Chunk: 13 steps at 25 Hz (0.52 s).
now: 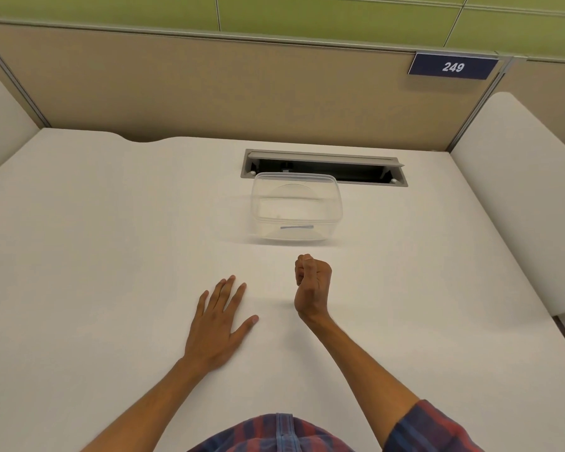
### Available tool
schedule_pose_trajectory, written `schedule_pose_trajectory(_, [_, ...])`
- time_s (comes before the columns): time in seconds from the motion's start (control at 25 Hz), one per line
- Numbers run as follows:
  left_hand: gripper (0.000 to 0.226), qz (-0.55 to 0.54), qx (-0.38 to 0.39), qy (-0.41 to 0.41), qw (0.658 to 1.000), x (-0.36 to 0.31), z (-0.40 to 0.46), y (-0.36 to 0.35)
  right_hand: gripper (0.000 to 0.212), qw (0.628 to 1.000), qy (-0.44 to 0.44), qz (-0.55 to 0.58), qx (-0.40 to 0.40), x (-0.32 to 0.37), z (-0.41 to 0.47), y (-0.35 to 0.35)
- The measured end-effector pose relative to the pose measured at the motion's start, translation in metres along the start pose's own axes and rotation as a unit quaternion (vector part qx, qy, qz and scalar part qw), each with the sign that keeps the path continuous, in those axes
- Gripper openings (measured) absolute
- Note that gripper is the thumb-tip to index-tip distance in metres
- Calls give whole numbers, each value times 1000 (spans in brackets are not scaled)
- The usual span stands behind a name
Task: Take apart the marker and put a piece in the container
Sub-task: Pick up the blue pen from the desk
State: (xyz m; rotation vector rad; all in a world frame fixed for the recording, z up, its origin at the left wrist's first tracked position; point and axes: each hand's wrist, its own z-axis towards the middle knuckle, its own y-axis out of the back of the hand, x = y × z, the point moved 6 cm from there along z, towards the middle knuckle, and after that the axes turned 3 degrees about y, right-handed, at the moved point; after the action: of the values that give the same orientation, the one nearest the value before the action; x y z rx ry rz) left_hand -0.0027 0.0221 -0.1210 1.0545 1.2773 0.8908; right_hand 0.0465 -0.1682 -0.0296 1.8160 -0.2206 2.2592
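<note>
With the left hand [217, 324] flat, fingers spread on the white desk [111, 256], and the right hand [312, 283] curled into a fist, possibly hiding the unseen marker, any piece should be carried just beyond those knuckles into the clear plastic container [296, 207].

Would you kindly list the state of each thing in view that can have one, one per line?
Container: upright on the desk, lid off, looks empty.
Left hand: flat on the desk, fingers straight, holding nothing.
Right hand: fingers curled into a fist; whether it holds anything cannot be told.
Cable hatch: flap open.
Marker: not visible.
</note>
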Motion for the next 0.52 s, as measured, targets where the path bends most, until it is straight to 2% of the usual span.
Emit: schedule_pose_trajectory(0.52, [72, -3, -8, 0, 1000, 1, 0, 0, 32, 999, -11, 30, 10, -1, 2, -2])
